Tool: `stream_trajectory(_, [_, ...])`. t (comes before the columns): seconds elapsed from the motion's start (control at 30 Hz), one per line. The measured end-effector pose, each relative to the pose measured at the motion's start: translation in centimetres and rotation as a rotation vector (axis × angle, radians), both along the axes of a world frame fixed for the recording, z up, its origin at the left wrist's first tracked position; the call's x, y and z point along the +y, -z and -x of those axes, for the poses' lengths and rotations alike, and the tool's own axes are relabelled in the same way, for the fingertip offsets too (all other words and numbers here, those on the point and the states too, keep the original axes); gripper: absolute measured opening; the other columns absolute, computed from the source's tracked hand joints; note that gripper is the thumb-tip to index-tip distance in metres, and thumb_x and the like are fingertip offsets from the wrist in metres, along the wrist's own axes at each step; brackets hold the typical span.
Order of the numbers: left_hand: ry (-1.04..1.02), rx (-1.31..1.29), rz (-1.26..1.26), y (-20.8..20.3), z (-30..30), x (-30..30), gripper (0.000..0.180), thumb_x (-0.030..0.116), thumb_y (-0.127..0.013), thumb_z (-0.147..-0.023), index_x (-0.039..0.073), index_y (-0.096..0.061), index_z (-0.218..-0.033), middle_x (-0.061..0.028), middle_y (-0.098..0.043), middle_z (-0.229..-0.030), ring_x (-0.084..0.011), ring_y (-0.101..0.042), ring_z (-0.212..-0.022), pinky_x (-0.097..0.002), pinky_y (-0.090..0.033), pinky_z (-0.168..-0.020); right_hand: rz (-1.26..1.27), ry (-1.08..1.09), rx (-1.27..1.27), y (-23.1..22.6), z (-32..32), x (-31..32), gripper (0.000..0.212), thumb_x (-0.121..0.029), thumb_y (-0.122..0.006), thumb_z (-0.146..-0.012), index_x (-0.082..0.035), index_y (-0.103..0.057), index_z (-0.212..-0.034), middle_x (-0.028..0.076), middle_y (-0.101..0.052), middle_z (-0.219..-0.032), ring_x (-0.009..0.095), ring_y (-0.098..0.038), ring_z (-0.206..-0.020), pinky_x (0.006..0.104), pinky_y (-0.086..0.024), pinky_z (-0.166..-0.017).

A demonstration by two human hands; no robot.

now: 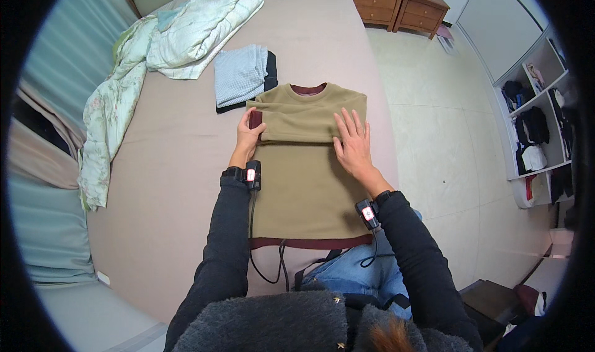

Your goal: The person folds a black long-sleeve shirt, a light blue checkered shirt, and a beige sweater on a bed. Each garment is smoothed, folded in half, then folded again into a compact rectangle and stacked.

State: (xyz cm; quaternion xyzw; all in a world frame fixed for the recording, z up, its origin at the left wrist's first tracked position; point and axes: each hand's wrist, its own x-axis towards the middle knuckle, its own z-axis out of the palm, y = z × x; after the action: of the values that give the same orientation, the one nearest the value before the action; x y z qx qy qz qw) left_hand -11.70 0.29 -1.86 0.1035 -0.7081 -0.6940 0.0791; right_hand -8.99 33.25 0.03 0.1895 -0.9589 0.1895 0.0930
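An olive-tan sweatshirt with maroon trim lies spread on the bed, neckline away from me and hem toward me. One sleeve is folded straight across its chest, so the maroon cuff lies at the left edge. My left hand grips that cuff, thumb on the near side and fingers along the outer edge. My right hand rests flat on the right part of the folded sleeve, fingers stretched out and holding nothing. Where the other sleeve lies, I cannot tell.
Beyond the sweatshirt on the left sits a folded light-blue garment on a dark one. A crumpled quilt covers the bed's far left. Wooden nightstands stand at the back; open shelves with clothes are at right.
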Motion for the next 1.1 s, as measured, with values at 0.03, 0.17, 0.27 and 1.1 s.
stream_trajectory(0.03, [-0.027,0.095,0.103,-0.2,-0.1,0.2,0.064,-0.003,-0.075,-0.075,0.003,-0.05,-0.134,-0.0073,-0.062,-0.111,-0.0187,-0.061,-0.096,-0.0345,-0.052,-0.084,-0.029,-0.017,-0.021,0.2,0.1,0.0,0.066,-0.026,-0.056,-0.094,-0.015,-0.03,-0.153,0.009,-0.025,-0.16,0.034,-0.021,-0.148,0.0608,-0.019,-0.116])
stream_trajectory(0.17, [-0.201,-0.059,1.106,-1.3,-3.9,-0.2,0.065,0.02,-0.076,-0.082,0.001,-0.047,-0.137,-0.0246,-0.05,-0.133,-0.0339,-0.053,-0.12,-0.0442,-0.043,-0.1,-0.132,-0.102,-0.172,0.5,-0.2,2.1,0.062,-0.035,-0.053,-0.097,-0.019,-0.032,-0.153,0.009,-0.027,-0.16,0.033,-0.023,-0.147,0.0601,-0.021,-0.116])
stream_trajectory(0.27, [0.264,0.134,1.3,-2.9,-9.6,-2.2,0.058,0.015,-0.064,-0.088,0.005,-0.043,-0.141,-0.0213,-0.043,-0.144,-0.0353,-0.043,-0.132,-0.0485,-0.038,-0.105,-0.095,-0.343,-0.087,-0.5,-2.0,5.6,0.06,-0.03,-0.056,-0.096,-0.009,-0.036,-0.149,0.017,-0.034,-0.154,0.036,-0.031,-0.142,0.0513,-0.029,-0.115])
stream_trajectory(1.1, [1.05,-0.209,0.595,-11.1,-27.7,-4.1,0.036,-0.001,-0.052,-0.091,0.005,-0.064,-0.124,-0.0129,-0.068,-0.12,-0.0288,-0.063,-0.114,-0.0416,-0.044,-0.106,0.438,-0.502,-1.039,-7.3,-17.8,17.5,0.039,-0.003,-0.054,-0.085,-0.001,-0.066,-0.122,0.019,-0.066,-0.126,0.029,-0.059,-0.123,0.0378,-0.039,-0.11])
